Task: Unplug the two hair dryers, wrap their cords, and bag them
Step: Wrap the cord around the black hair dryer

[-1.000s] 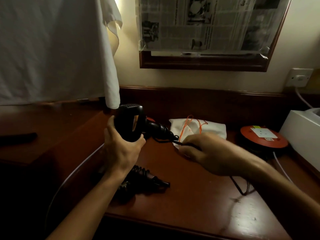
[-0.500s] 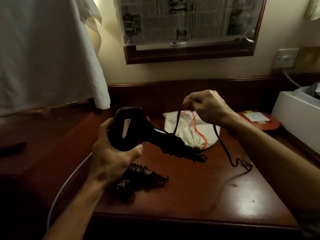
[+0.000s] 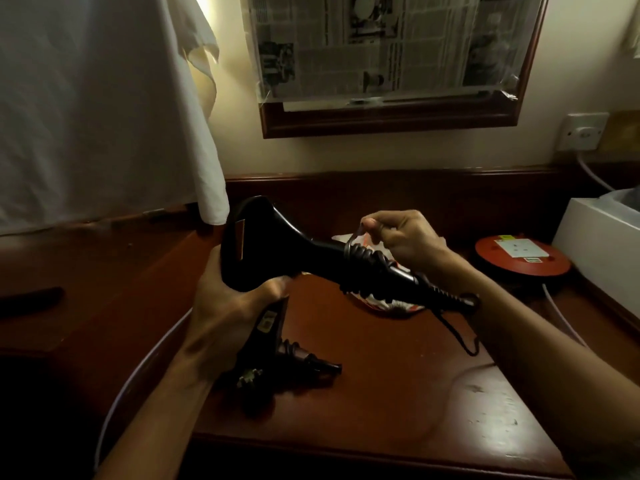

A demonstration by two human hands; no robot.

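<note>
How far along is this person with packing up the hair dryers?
Roughly halfway. One hair dryer lies on the desk, its cord already coiled round the handle. The left hand grips the second hair dryer while the right hand winds its cord; a tail hangs loose. Neither is in the white drawstring bag yet.

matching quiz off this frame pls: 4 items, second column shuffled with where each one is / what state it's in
Things:
1. held hair dryer
2. second hair dryer
3. drawstring bag
4. red cable reel

Places or states:
A. lying on the desk near the front edge, cord already wrapped round its handle
B. on the desk at the right, by the white box
C. lifted off the desk, body gripped by the left hand, cord being wound by the right hand
D. on the desk behind the held dryer's handle

Pairs: 1-C, 2-A, 3-D, 4-B
</note>
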